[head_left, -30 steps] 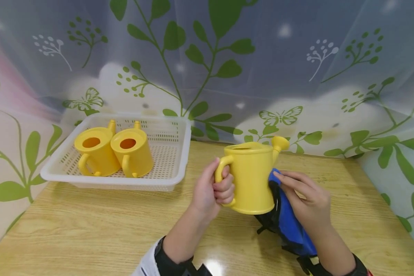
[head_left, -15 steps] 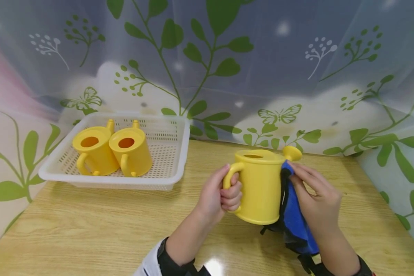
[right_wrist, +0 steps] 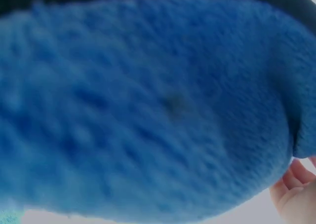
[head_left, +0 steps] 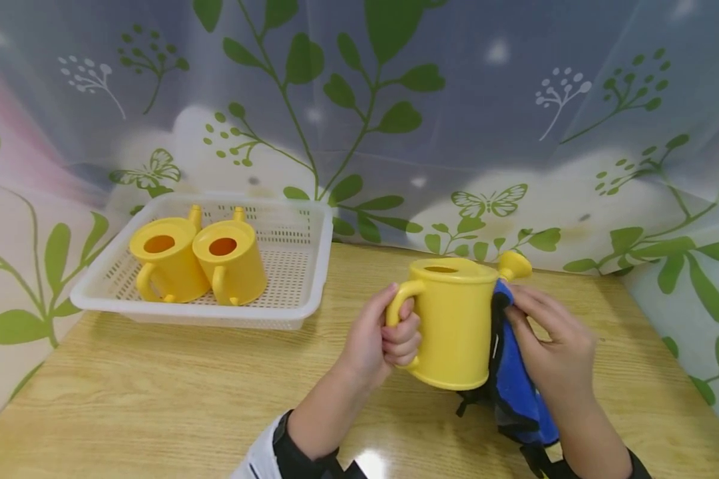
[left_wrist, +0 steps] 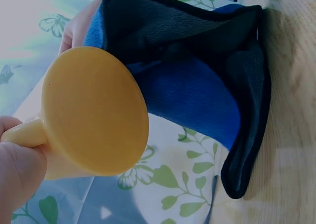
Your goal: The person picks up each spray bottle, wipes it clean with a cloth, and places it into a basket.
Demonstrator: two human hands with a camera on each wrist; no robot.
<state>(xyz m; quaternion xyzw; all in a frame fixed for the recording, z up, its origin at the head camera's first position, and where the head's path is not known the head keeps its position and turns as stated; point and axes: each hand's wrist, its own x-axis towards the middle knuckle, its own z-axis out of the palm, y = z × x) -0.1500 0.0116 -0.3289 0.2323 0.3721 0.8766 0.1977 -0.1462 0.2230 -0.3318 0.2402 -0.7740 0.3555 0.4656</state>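
Watering can point(head_left: 455, 326) shifted right, blue cloth point(head_left: 515, 382) too

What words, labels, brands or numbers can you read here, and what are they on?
None can be read.
The held watering can, the two cans in the basket, and the blue cloth show no lettering.
The backdrop has printed leaves and butterflies, no words.
The right wrist view is blurred.

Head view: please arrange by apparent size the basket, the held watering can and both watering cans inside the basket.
1. Basket
2. Held watering can
3. Left basket can and right basket can: too alike to rank.
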